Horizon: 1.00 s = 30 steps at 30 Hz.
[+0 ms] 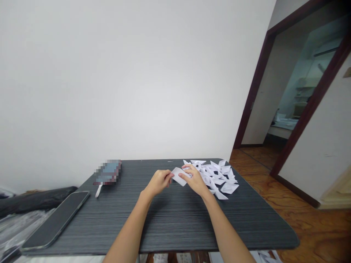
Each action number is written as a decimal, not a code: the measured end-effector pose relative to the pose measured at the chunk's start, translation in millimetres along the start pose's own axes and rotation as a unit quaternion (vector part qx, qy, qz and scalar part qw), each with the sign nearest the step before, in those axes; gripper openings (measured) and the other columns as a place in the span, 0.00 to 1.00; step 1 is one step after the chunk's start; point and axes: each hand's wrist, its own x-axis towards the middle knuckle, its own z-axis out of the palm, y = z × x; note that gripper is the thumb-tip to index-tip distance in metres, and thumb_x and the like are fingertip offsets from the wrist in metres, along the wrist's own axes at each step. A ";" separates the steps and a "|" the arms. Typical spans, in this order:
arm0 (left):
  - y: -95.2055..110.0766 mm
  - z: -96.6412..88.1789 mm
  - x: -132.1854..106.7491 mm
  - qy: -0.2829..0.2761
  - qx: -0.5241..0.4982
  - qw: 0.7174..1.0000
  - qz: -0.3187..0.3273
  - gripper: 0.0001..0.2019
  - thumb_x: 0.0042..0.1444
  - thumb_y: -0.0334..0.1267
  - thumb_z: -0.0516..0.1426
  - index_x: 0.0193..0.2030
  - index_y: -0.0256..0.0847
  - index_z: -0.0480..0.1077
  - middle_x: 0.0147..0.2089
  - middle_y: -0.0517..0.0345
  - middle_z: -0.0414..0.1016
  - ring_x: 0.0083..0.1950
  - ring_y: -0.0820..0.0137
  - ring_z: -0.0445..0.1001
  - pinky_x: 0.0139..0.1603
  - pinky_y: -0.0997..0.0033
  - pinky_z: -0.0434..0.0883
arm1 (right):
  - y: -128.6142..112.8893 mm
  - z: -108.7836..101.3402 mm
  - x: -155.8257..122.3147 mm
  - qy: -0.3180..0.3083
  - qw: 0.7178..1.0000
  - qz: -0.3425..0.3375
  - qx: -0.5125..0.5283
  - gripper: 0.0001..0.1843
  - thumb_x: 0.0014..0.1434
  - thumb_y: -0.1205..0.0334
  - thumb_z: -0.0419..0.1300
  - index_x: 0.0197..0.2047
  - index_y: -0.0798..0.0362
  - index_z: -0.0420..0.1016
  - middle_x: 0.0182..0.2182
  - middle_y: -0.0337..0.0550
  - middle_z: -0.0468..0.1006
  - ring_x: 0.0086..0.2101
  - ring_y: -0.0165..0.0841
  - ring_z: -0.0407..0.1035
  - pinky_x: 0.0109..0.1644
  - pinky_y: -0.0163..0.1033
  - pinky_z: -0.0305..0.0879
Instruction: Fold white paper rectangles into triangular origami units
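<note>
A small piece of folded white paper is held between my two hands, just above the dark table. My left hand pinches its left corner between thumb and fingers. On the other side, my right hand grips the right part of the paper, thumb in front and fingers behind the far edge. Right behind and beside my right hand lies a heap of folded white paper boats, some partly hidden by that hand.
The dark wood-grain table stands against a white wall. At its left edge lies a dark phone-like slab. Farther back is a blurred-out device with a white handle-like piece. A doorway opens on the right.
</note>
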 end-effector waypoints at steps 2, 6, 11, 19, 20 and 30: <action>2.3 0.7 -0.4 -0.017 -0.049 0.999 -0.015 0.17 0.56 0.41 0.45 0.20 0.36 0.64 0.15 0.62 0.66 0.16 0.79 0.64 0.24 0.79 0.61 | -1.5 -0.6 -0.7 -0.030 1.000 0.003 0.002 0.13 0.45 0.53 0.58 0.22 0.55 0.73 0.24 0.39 0.70 0.29 0.31 0.63 0.32 0.34 0.57; 5.9 0.6 0.7 -0.048 -0.183 0.980 -0.060 0.17 0.54 0.44 0.48 0.22 0.34 0.64 0.17 0.59 0.68 0.16 0.78 0.66 0.21 0.79 0.61 | -3.4 -1.0 -1.0 -0.064 0.996 0.046 0.046 0.14 0.47 0.55 0.56 0.21 0.58 0.73 0.17 0.37 0.67 0.22 0.27 0.59 0.24 0.31 0.53; 4.0 -2.7 3.5 -0.057 -0.347 0.932 -0.090 0.16 0.51 0.42 0.52 0.38 0.29 0.66 0.21 0.55 0.71 0.18 0.73 0.70 0.18 0.79 0.60 | -4.5 -2.8 -0.7 -0.108 0.974 0.094 0.176 0.16 0.47 0.57 0.56 0.37 0.57 0.74 0.22 0.39 0.71 0.21 0.25 0.59 0.21 0.30 0.54; 1.3 -1.6 2.7 -0.002 -0.474 0.878 -0.069 0.11 0.48 0.38 0.55 0.32 0.28 0.68 0.24 0.49 0.73 0.23 0.66 0.73 0.23 0.73 0.64 | 3.0 -0.1 -1.4 -0.089 0.951 0.102 0.280 0.08 0.45 0.63 0.57 0.29 0.53 0.75 0.22 0.38 0.71 0.20 0.24 0.60 0.19 0.29 0.55; 2.3 -1.6 2.7 0.002 -0.481 0.874 -0.067 0.12 0.49 0.38 0.54 0.34 0.28 0.67 0.24 0.50 0.73 0.23 0.66 0.73 0.23 0.73 0.64 | 3.2 -0.1 -1.2 -0.087 0.952 0.099 0.277 0.07 0.45 0.63 0.57 0.29 0.53 0.75 0.22 0.38 0.71 0.20 0.24 0.60 0.20 0.29 0.55; 12.0 -0.4 3.6 0.045 -0.400 0.910 -0.094 0.11 0.47 0.36 0.54 0.34 0.28 0.68 0.22 0.52 0.73 0.22 0.67 0.73 0.22 0.74 0.64 | -4.5 -2.5 -0.3 -0.065 0.982 0.068 0.164 0.12 0.48 0.62 0.55 0.36 0.54 0.75 0.28 0.41 0.76 0.25 0.28 0.65 0.26 0.32 0.59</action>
